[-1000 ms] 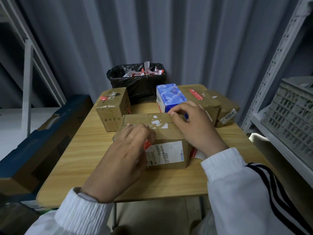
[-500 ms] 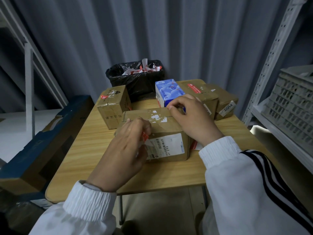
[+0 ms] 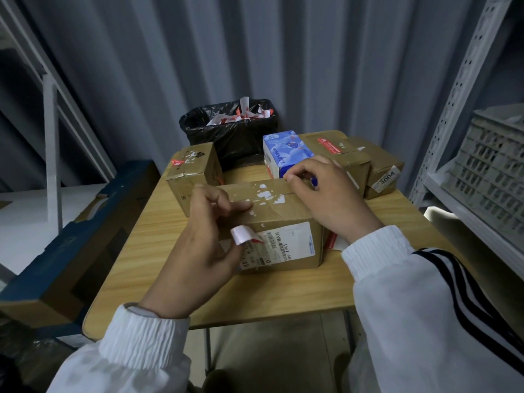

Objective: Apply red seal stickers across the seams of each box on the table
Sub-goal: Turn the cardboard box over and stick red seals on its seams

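- At the lower left of the frame a flat carton with blue edges [image 3: 71, 251] leans beside the wooden table [image 3: 147, 251].
- At the upper left of the table stands a small brown box [image 3: 194, 168], with a red mark at its near top corner.
- The left hand [image 3: 198, 251] is at the near left corner of the middle box [image 3: 278, 219]. Its index finger lies stretched on the top of the box, and the other fingers are bent.
- A red seal sticker [image 3: 244, 235], white side outward and red at its edge, curls around the tip of the left thumb, in front of the white label of the box. It seems to be held there by the thumb only, but the view is not clear enough to be sure.
- Behind the table, in the upper middle, a black bin [image 3: 229, 131] holds red-and-white paper scraps.
- A blue box [image 3: 285, 148] stands just behind the middle box.
- The right hand [image 3: 329, 199] covers the far right corner of the middle box, with fingers curled and the fingertips pressed together on its far top edge.
- A red-and-white sheet [image 3: 332, 241] lies on the table under the right wrist.
- Further right are a brown box with a red strip on top [image 3: 344, 154] and a box labelled 4004 [image 3: 384, 173].
- At the right edge a grey crate [image 3: 493, 171] sits on a metal shelf.
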